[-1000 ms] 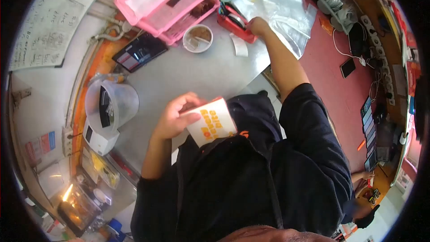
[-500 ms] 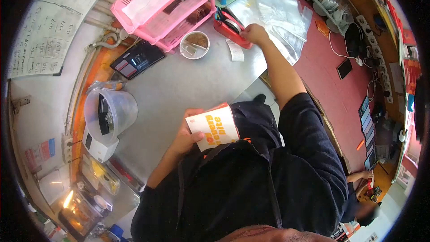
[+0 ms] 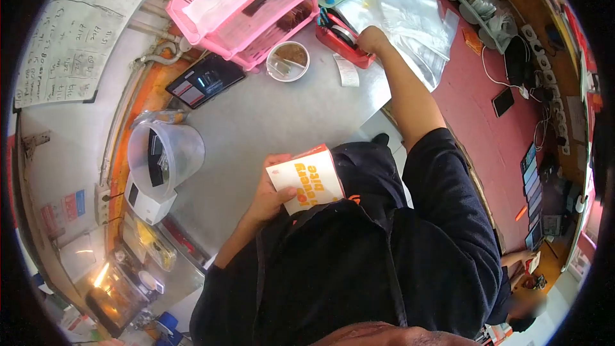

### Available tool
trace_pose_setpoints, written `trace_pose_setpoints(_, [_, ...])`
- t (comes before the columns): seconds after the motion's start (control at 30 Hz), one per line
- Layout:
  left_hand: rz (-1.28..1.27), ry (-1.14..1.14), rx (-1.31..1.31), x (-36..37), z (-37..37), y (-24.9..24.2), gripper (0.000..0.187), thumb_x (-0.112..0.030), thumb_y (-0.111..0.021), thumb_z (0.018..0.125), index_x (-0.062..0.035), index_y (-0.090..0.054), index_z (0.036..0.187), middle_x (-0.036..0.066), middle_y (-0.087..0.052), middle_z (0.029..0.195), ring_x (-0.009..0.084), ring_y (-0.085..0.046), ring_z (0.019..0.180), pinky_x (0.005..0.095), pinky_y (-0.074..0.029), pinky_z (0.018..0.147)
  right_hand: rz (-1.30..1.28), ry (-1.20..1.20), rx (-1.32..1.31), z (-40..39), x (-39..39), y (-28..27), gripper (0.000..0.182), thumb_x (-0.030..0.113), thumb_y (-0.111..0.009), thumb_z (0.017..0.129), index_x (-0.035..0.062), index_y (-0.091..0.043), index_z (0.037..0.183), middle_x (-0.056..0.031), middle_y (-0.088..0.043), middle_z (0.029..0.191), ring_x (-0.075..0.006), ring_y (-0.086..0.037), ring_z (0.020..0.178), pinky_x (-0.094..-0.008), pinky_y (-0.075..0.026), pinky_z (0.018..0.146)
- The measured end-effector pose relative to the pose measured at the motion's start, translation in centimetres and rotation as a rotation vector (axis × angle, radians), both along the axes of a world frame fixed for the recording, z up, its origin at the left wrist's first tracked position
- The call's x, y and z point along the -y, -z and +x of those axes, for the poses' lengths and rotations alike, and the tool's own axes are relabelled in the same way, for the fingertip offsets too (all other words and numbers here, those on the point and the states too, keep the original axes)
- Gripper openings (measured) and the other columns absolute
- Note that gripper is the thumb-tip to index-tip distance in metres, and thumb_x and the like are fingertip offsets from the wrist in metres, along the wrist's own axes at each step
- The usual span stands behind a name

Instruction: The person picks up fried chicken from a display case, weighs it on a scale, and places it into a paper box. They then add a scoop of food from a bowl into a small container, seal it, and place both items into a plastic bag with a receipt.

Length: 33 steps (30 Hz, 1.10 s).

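My left hand (image 3: 272, 195) is wrapped round a small white carton (image 3: 307, 179) with orange lettering and a red edge, held close to my lap. My right hand (image 3: 373, 41) reaches forward to a red tape dispenser (image 3: 349, 50) on the metal table. Its fingers are closed at the dispenser's near right end, where the hand hides whatever they pinch. A roll of tape (image 3: 344, 33) sits inside the dispenser. Just below it lies a white paper slip (image 3: 346, 70). Clear plastic bags (image 3: 410, 19) are stacked beyond the hand.
A pink tiered rack (image 3: 240, 48), a white tub (image 3: 288, 62) and a tablet (image 3: 205, 81) stand along the far left. A clear bucket (image 3: 182, 154) is at the left. On the red surface lies a phone (image 3: 503, 101). A co-worker (image 3: 512, 295) is at lower right.
The whole view has shifted slightly, so the table things appear farther right. My right hand has lifted slightly relative to the tape dispenser. My left hand keeps hold of the carton.
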<state>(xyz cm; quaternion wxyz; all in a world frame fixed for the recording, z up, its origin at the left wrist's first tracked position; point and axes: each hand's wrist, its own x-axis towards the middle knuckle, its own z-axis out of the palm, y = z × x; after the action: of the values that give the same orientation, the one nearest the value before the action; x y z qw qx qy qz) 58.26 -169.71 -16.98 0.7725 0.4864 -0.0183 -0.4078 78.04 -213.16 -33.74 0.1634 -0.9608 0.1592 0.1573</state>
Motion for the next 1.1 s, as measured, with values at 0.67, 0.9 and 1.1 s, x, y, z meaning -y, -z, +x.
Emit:
trace_pose_setpoints(0.67, [-0.247, 0.164, 0.613, 0.4, 6.6, -4.4, 0.055, -0.002, -0.074, 0.08, -0.0073, -0.041, 0.124, 0.019, -0.048, 0.124, 0.0263, -0.052, 0.116, 0.0397, -0.046, 0.095, 0.717, 0.036, 0.191, -9.6, -3.5, -10.5, 0.011, 0.014, -0.064, 0.091, 0.0046, -0.068, 0.087, 0.0016, -0.062, 0.076, -0.0062, -0.053, 0.075, -0.0259, -0.045, 0.07])
trace_pose_setpoints(0.9, [-0.284, 0.492, 0.707, 2.2, 8.7, -4.9, 0.054, -0.005, -0.074, 0.081, -0.0064, -0.04, 0.123, 0.015, -0.051, 0.118, 0.0233, -0.052, 0.11, 0.0367, -0.043, 0.093, 0.976, -0.947, -0.225, -11.9, -16.3, -30.8, 0.028, 0.02, -0.069, 0.088, -0.0006, -0.06, 0.072, -0.0054, -0.052, 0.06, -0.0135, -0.052, 0.061, -0.0313, -0.041, 0.059])
trace_pose_setpoints(1.1, [-0.262, 0.498, 0.743, 2.3, 7.2, -5.3, 0.054, -0.005, -0.075, 0.081, -0.0072, -0.039, 0.122, 0.015, -0.051, 0.118, 0.0228, -0.052, 0.109, 0.0346, -0.042, 0.092, 0.744, -0.82, -0.379, -13.0, -17.8, -31.0, 0.036, 0.032, -0.084, 0.075, 0.0018, -0.064, 0.077, -0.002, -0.059, 0.061, -0.0114, -0.054, 0.059, -0.032, -0.041, 0.054])
